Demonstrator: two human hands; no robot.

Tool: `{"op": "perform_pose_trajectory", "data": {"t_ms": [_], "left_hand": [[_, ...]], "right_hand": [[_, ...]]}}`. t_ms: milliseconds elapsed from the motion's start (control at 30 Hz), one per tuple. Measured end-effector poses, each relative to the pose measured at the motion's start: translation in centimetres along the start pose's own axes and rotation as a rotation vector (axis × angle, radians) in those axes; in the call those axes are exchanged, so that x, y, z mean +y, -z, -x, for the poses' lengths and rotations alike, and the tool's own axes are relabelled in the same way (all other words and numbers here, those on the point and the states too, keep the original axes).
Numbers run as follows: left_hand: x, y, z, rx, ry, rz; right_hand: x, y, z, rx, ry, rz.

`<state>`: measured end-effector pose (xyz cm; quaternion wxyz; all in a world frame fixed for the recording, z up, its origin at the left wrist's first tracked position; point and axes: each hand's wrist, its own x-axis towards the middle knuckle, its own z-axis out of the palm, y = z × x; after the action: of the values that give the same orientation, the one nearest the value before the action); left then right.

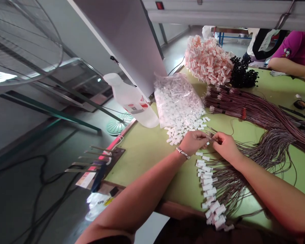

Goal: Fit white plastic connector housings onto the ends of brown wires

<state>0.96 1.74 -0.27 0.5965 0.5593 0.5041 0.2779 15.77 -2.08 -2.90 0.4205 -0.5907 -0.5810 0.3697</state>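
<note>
My left hand [193,142], with a bracelet at the wrist, is closed in a pinch; a small white connector housing [207,143] shows at its fingertips, mostly hidden. Facing it, my right hand [225,145] pinches thin brown wires [210,134] whose bare metal ends reach the left fingertips. Loose white connector housings [179,133] lie in a pile just beyond my left hand, spilling from a clear plastic bag [179,98]. Below my hands runs a row of wires fitted with white housings [208,186]. A brown wire bundle [266,145] spreads beneath and beyond my right forearm.
A white plastic bottle [134,101] leans at the table's left edge near a pronged metal rack [101,159]. Farther back are pink-white connectors [208,61], black parts [244,73], a thicker wire bundle [256,108] and black tape [300,104]. Another person's arm [289,67] rests at right.
</note>
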Motion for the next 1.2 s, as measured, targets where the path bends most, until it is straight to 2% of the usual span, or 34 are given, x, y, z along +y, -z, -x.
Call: {"op": "perform_pose_trajectory", "data": {"t_ms": [200, 333, 467, 633, 900, 1033, 1200], "left_hand": [[-0.7, 0.7, -0.2, 0.019, 0.018, 0.043], [-1.5, 0.9, -0.6, 0.013, 0.016, 0.137], [-2.2, 1.3, -1.0, -0.034, 0.051, 0.307], [-2.2, 2.1, -1.1, -0.026, 0.044, 0.538], [-2.2, 2.0, -0.8, -0.091, -0.093, 0.345], [-2.5, 2.0, -1.1, -0.037, -0.078, 0.417], [-2.8, 2.2, -1.3, -0.082, -0.024, 0.468]], "right_hand": [[-0.1, 0.7, -0.2, 0.013, -0.042, 0.027], [-0.3, 0.8, -0.2, -0.003, -0.001, 0.142], [-0.8, 0.8, -0.1, 0.054, -0.005, 0.144], [-1.5, 1.2, 0.1, 0.099, -0.003, 0.098], [-1.4, 1.0, 0.5, 0.108, 0.069, 0.146], [-1.4, 1.1, 0.6, 0.141, 0.086, 0.14], [-1.2, 1.0, 0.6, 0.11, 0.11, 0.179]]}}
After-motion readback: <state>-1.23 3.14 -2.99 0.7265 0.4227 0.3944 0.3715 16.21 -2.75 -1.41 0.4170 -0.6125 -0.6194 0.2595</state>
